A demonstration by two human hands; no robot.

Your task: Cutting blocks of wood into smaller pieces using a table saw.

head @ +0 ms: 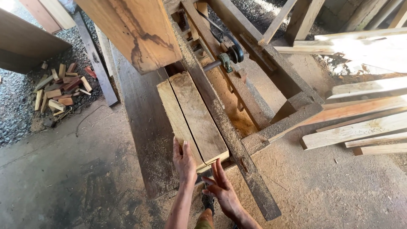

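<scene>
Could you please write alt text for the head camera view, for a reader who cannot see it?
Seen from above, a person's left hand rests on the near end of two pale planks lying on a sawdust-covered wooden saw bench, while the right hand hovers open just below them. Cut boards are stacked to the right, and small offcuts lie on the gravel at left.

sawdust-strewn concrete floor point(76, 178), gravel point(17, 110), sunlight

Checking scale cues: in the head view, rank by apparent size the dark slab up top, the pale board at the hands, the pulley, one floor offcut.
1. dark slab, nearest camera, so unsure
2. pale board
3. pulley
4. floor offcut, much like the pulley
</scene>
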